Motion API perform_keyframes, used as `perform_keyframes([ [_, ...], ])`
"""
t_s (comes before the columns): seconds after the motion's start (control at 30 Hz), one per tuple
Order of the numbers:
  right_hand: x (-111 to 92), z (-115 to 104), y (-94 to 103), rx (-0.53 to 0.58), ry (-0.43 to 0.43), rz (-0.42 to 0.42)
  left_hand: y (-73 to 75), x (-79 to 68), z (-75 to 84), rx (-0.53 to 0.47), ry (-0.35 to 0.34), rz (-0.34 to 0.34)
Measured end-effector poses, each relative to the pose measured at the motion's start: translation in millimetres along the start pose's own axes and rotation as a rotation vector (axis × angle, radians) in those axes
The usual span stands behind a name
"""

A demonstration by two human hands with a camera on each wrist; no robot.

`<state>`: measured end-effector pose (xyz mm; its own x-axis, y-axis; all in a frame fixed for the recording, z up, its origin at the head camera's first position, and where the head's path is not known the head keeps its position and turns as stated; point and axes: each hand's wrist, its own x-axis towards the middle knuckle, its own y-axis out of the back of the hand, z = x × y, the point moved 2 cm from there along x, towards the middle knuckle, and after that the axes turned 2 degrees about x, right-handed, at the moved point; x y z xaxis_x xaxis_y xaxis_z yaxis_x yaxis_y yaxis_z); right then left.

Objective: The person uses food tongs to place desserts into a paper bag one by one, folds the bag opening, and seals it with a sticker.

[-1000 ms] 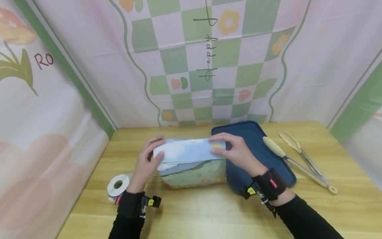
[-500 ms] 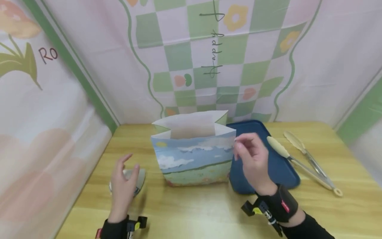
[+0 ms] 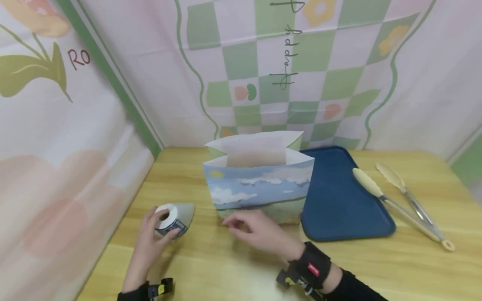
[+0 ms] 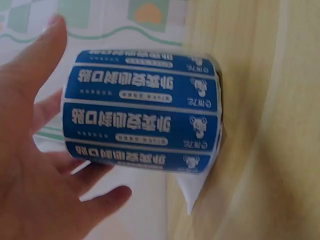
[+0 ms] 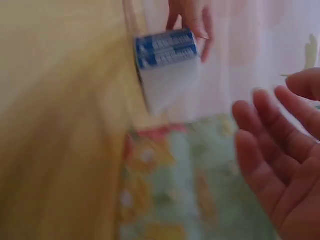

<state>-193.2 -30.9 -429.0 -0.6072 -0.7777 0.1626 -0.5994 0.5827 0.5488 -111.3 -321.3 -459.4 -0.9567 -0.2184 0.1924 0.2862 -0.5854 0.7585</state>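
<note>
A roll of blue-and-white labels [image 3: 176, 228] stands on the table at the left, with a free end of its strip trailing right. My left hand [image 3: 148, 242] reaches around it with fingers spread; in the left wrist view the label roll [image 4: 142, 110] lies just beyond the fingers, and firm contact cannot be made out. A printed paper bag [image 3: 260, 188] stands upright, its mouth unfolded and showing a white inside. In front of its lower part hovers my right hand [image 3: 260, 232], fingers loosely bent and holding nothing. The right wrist view is blurred.
To the right of the bag a dark blue tray [image 3: 340, 200] lies on the wooden table [image 3: 211, 267]. Tongs [image 3: 408, 209] with cream tips rest partly across the tray's right edge. Behind the table hangs a patterned cloth [image 3: 256, 62].
Both hands were on the bag's folded top; the top then came up unfolded and they let go. My left hand has moved to the label roll, my right hand leftward in front of the bag.
</note>
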Motion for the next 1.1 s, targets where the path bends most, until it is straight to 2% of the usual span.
perform_keyframes([
  [0.1,9,5,-20.0,0.011,-0.047,-0.010,-1.2,-3.1,0.6,0.020,-0.035,0.016],
  [0.2,16,9,-39.7,0.051,-0.078,0.041,-0.2,-8.1,1.6,0.093,-0.032,0.064],
  [0.3,21,9,-56.7,0.089,-0.097,0.086,1.8,-13.3,1.8,0.160,-0.029,0.141],
  [0.4,24,4,-69.4,0.080,-0.103,0.093,3.2,-17.8,0.9,0.193,-0.054,0.226],
  [0.53,28,-3,-80.7,-0.022,-0.025,0.067,3.0,-25.6,-0.9,0.219,-0.089,0.329],
  [0.7,29,-9,-86.9,-0.201,0.124,0.036,-3.0,-40.1,1.5,0.209,-0.125,0.392],
  [0.8,29,-11,-90.1,-0.246,0.172,0.004,-7.6,-47.7,7.0,0.189,-0.147,0.445],
  [0.93,29,-13,-96.5,-0.239,0.194,-0.028,-12.8,-57.6,15.7,0.129,-0.153,0.523],
  [1.1,29,-17,-100.4,-0.184,0.222,-0.015,-12.2,-65.4,27.6,0.044,-0.148,0.560],
])
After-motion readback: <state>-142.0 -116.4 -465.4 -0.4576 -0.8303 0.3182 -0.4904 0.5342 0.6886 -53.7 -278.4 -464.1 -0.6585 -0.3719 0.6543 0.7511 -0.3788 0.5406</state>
